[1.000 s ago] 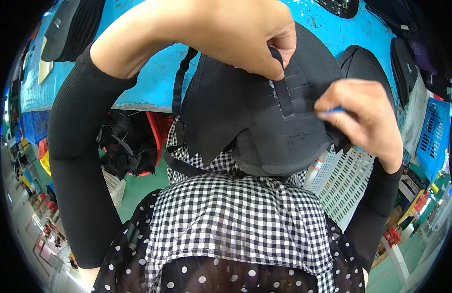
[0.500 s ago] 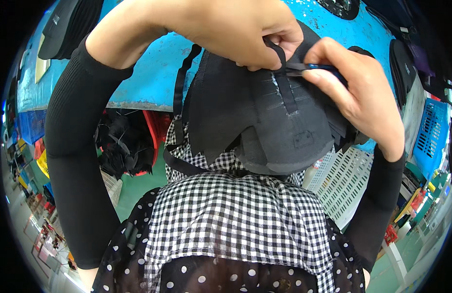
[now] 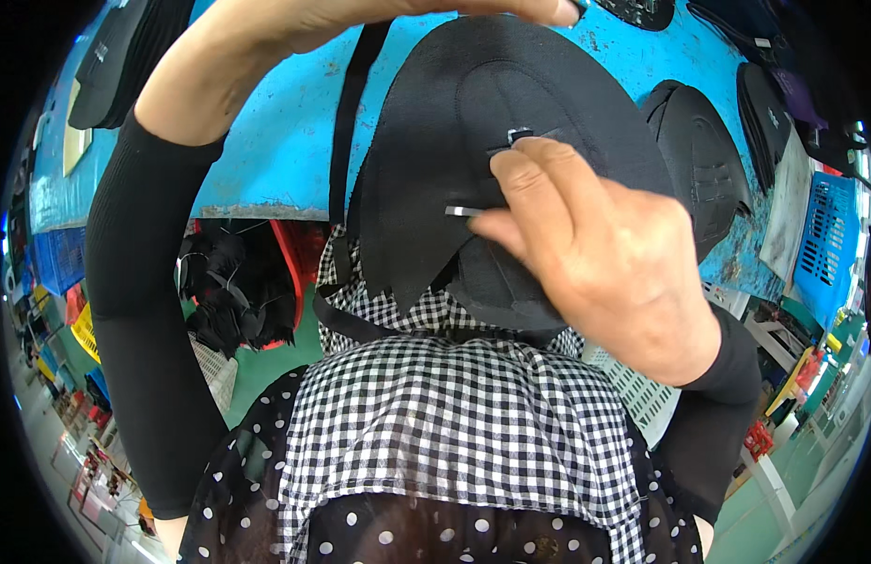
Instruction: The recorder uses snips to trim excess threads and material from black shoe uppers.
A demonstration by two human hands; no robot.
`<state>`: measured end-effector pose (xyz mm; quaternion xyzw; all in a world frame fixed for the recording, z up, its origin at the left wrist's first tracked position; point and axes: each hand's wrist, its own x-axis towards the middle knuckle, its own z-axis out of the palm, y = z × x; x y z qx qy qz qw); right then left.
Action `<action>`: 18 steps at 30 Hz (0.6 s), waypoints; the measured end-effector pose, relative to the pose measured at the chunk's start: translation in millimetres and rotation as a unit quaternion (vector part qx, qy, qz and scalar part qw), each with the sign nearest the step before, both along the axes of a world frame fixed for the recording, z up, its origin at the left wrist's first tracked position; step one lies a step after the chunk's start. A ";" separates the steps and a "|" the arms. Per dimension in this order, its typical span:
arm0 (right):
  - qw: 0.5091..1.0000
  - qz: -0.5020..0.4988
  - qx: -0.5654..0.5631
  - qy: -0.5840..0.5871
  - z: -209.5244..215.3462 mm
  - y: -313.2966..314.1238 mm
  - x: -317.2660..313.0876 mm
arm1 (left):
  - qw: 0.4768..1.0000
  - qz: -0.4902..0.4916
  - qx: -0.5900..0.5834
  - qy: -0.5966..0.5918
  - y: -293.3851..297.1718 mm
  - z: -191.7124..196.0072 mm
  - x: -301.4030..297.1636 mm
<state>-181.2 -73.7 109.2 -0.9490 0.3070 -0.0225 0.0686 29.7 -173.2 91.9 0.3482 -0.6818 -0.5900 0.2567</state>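
Observation:
My left hand (image 3: pixel 388 14) is raised at the top edge of the view and grips the upper rim of a black fabric shoe upper (image 3: pixel 445 122), holding it up above the blue table. A black strap (image 3: pixel 346 122) hangs from the upper. My right hand (image 3: pixel 595 254) presses against the front of the upper and pinches a thin pen-like tool (image 3: pixel 463 211) whose silver tip lies on the fabric. A small stitched tab (image 3: pixel 520 136) shows just above my right fingers. Both forearms wear black sleeves.
A blue table (image 3: pixel 266 160) carries more black shoe uppers at the right (image 3: pixel 698 160) and far left (image 3: pixel 125 56). A red crate of black scraps (image 3: pixel 238 291) stands below it. A blue basket (image 3: pixel 825 244) and a white basket (image 3: pixel 633 385) sit at the right. My checked apron (image 3: pixel 454 432) fills the foreground.
My left hand has lifted the upper higher, so it now hangs flatter. My right hand has slid down and left across the upper with the tool.

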 end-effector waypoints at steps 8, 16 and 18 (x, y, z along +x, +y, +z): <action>0.998 -0.066 0.017 0.009 -6.4 4.8 7.7 | 0.995 0.084 -0.016 -0.044 7.1 26.1 6.7; 0.990 -0.067 0.080 -0.094 -7.7 -19.7 -8.9 | 0.979 0.169 -0.111 -0.006 10.4 33.0 25.5; 0.995 -0.081 0.003 -0.050 -11.0 2.3 1.2 | 0.979 0.152 -0.137 0.019 10.7 34.1 20.4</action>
